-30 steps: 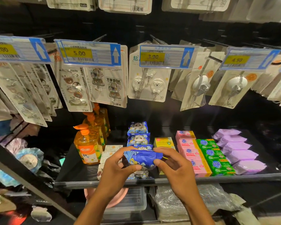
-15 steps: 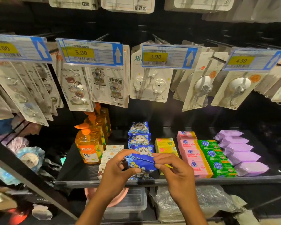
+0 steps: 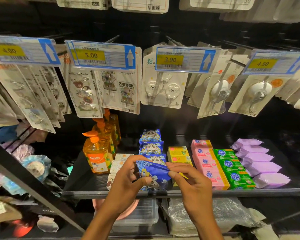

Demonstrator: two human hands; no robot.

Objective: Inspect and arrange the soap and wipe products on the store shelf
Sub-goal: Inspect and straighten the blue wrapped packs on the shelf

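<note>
- Both hands stay over the front edge of the shelf (image 3: 249,191), about where they were a second ago, with the blue panda-print wipe pack (image 3: 154,174) between them
- The left hand (image 3: 126,179) grips the pack's left end, with the thumb on the lower front and the fingers curled behind
- The right hand (image 3: 192,184) pinches the pack's upper right edge between thumb and forefinger
- A second ago the pack was stretched fairly flat between the hands; now it is bent, with a crease running across it from one grip to the other
- The pack is held in the air, just in front of the row of matching panda packs (image 3: 151,137) that runs towards the back of the shelf, and it covers part of the nearest ones
- More of the yellow soap boxes (image 3: 177,152) shows behind the right hand than before
- The other goods on the shelf lie as they did: orange pump bottles (image 3: 96,156) at the left, cream soap boxes (image 3: 119,161) beside them, and right of the yellow boxes the pink soap bars (image 3: 203,153), green soap bars (image 3: 232,167) and purple packs (image 3: 260,163)
- Above the shelf hang hook cards (image 3: 163,89) behind price tags (image 3: 100,55)
</note>
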